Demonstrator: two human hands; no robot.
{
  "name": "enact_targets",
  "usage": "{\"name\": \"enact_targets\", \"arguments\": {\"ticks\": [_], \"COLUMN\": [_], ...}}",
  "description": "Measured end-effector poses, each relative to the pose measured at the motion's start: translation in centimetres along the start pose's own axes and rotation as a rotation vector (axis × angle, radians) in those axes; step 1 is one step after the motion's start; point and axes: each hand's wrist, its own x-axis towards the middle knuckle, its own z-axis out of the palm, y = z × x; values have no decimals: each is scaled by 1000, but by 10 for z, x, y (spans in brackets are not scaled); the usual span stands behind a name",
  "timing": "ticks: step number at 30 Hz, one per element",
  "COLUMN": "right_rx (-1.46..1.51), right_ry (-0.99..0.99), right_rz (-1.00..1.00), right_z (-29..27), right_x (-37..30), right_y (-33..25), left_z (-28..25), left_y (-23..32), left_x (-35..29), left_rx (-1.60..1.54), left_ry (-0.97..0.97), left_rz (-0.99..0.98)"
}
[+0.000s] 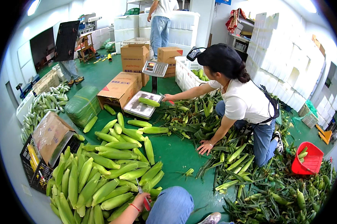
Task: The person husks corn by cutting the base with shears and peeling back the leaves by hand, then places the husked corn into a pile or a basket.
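My left hand (139, 201), with a red string at the wrist, comes in from the lower edge. It is closed round the red handle of a knife (146, 203), whose thin metal blade points away from me. Beside and beyond it lies a large heap of green-husked corn ears (112, 164). My right hand is not in view. Farther off, one corn ear (149, 102) rests on the pan of a digital scale (136, 108). A co-worker's hand (169, 98) with a red-handled tool is at the scale's right side; that person's other hand (204, 147) is on the floor.
Stripped husks and leaves (209, 112) cover the floor round the crouching co-worker. A red bucket (313, 158) lies at the right. Cardboard boxes (120, 87) and a white crate (184, 76) stand beyond the scale. A black crate (37, 175) is at the left; white foam boxes (284, 56) are stacked behind.
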Motion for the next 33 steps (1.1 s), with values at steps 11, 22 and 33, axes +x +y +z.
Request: {"name": "enact_targets", "arguments": {"ticks": [11, 22, 33], "right_rx": [18, 81, 103], "right_ry": [12, 70, 106], "right_rz": [-8, 10, 11], "right_z": [-8, -25, -24], "right_x": [-1, -13, -24], "right_y": [21, 74, 164], "left_z": [8, 14, 23], "left_y": [-4, -29, -34], "left_x": [-19, -25, -24], "left_rx": [11, 161, 258], "left_ry": [39, -41, -154], "left_rz": [38, 13, 17]}}
